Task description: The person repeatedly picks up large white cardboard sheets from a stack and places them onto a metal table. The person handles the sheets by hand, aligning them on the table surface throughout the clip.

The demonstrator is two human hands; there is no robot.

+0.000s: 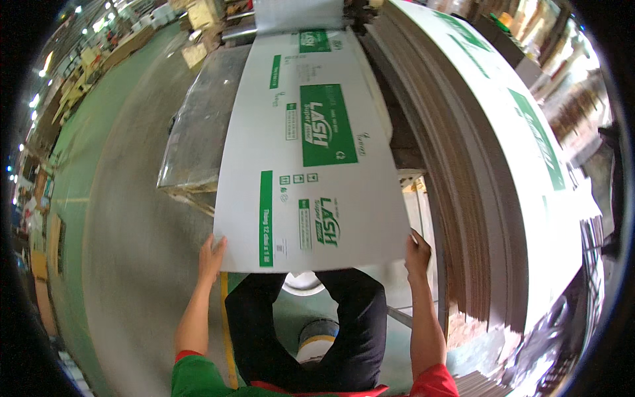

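Note:
A long white cardboard sheet (245,218) with green printed panels stretches away from me, its near edge above my knees. My left hand (212,254) grips its near left corner, thumb and fingers closed on the edge. At the near right corner, my right hand (417,253) is closed on the opposite edge. The far end of the sheet lies by a metal roller (239,33) and a pale panel (299,14). Beneath its left side is a shiny metal table (198,132).
On my right stands a tall stack of cardboard sheets (456,172), the top one white and green. A round white stool (304,284) shows between my legs. To the left runs a grey and green floor (132,218); boxes and boards line its far side.

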